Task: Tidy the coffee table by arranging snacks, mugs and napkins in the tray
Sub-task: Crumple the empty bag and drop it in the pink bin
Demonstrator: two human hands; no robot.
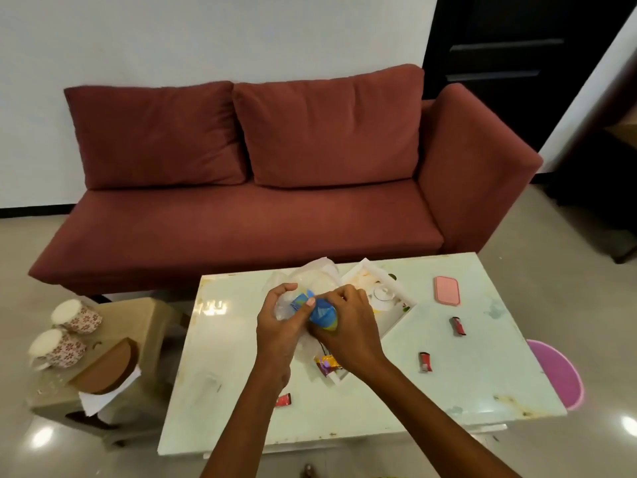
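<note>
Both hands meet above the white tray point(400, 317) on the pale coffee table point(465, 374). My left hand point(281, 326) and my right hand point(348, 326) together grip a blue and yellow snack packet point(324, 313) inside a clear plastic bag point(310, 281). A white mug point(382, 293) stands in the tray's far part. An orange and purple snack packet point(325, 363) lies at the tray's near corner. Small red snack packets lie on the table: one point(457, 326) at right, one point(425, 361) nearer, one point(283, 400) under my left forearm.
A pink flat case point(447, 290) lies at the table's far right. A red sofa point(275, 188) stands behind the table. A low stool at left holds two patterned jars point(77, 316) and a brown semicircular object point(107, 369). A pink bin point(558, 374) stands right of the table.
</note>
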